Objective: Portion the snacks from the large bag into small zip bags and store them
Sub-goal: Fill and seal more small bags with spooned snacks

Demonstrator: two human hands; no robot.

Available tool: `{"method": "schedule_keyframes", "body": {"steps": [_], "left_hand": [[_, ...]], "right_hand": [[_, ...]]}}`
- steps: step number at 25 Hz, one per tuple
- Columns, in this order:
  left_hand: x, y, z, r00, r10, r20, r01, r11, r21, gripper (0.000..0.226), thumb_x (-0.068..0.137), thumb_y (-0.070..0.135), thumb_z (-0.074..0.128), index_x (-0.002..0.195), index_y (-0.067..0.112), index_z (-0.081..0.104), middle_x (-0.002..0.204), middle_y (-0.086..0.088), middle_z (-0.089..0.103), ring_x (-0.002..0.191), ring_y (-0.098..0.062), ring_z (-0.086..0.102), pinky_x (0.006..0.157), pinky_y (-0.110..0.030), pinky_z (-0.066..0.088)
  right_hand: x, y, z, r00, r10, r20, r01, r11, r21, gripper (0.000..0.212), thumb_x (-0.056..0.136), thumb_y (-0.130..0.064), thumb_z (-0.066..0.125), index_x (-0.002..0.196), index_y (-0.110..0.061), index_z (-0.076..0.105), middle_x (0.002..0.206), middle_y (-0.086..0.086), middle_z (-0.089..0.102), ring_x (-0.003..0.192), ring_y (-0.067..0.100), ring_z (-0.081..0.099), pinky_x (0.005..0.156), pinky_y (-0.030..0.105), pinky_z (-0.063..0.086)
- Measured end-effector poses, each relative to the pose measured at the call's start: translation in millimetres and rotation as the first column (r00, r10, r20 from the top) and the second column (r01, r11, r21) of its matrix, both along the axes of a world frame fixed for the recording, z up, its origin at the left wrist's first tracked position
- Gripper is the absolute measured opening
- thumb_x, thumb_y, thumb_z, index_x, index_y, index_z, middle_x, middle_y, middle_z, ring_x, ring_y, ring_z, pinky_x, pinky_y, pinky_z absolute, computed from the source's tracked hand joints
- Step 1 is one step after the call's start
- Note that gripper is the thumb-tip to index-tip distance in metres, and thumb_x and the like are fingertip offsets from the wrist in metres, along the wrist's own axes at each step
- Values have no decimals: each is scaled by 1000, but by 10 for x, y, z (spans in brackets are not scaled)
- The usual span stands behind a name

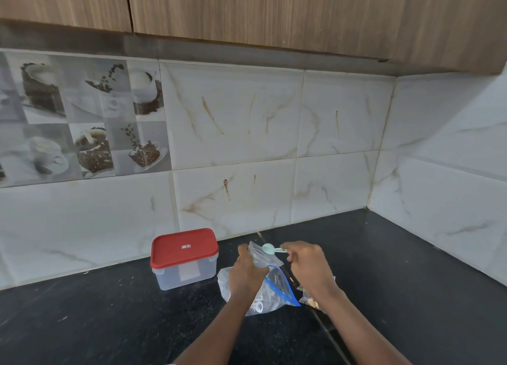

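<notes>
Two hands above counter | left hand: fingers curled round small zip bag | right hand: fingers pinching scoop handle, bowl at bag's mouth

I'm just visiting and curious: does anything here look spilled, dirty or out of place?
Yes, the wall: brown drip-like streaks mark the white tiles behind the counter. A few small crumbs lie on it, left of the red-lidded container. Nothing else stands out.

1 wide-angle head view, forward and down, close over the black countertop corner.
</notes>
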State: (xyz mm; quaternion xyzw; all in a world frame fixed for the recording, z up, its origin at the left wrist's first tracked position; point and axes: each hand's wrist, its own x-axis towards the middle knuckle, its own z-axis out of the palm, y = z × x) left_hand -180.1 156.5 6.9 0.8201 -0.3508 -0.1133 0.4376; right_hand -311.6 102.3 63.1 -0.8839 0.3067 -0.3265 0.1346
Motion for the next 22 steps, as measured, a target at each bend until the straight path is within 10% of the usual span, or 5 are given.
{"method": "schedule_keyframes", "body": {"steps": [2,9,14,17,22], "left_hand": [[2,10,21,1000,-13,-14,13,1000,-5,57,78,21,71,121,15,33,102,-4,63,81,-17,60,73,-28,54],[-41,66,135,994,-103,23,104,994,-28,63,78,17,71,128,12,34,114,-10,61,98,-23,60,77,-24,45],[79,123,310,968,-184,168,200,976,-85,52,78,10,66,123,11,40,105,-10,63,94,-29,63,76,-28,47],[131,186,385,953,-209,218,245,958,-152,45,78,8,67,116,11,43,93,-4,62,85,-25,63,64,-17,43],[416,462,292,999,29,-17,-33,955,-296,40,79,11,70,110,15,44,91,2,57,81,-18,58,69,-24,44]], "right_hand": [[-101,-71,-77,988,-136,78,131,989,67,31,83,7,53,101,-8,73,93,9,74,80,21,68,77,34,57],[120,-15,-496,906,44,-421,6,993,118,36,91,-4,44,118,-14,64,110,13,65,96,26,62,78,29,47],[455,-106,-587,843,150,-517,10,956,294,25,89,-1,39,75,-5,59,80,15,55,85,23,57,63,23,36],[631,-100,-618,838,183,-514,-15,950,313,24,96,-5,36,95,-9,59,88,12,59,93,23,58,82,26,38],[777,-167,-772,965,92,-248,64,830,555,35,96,-13,42,69,-33,48,70,-15,46,61,-2,43,56,9,38]]}}
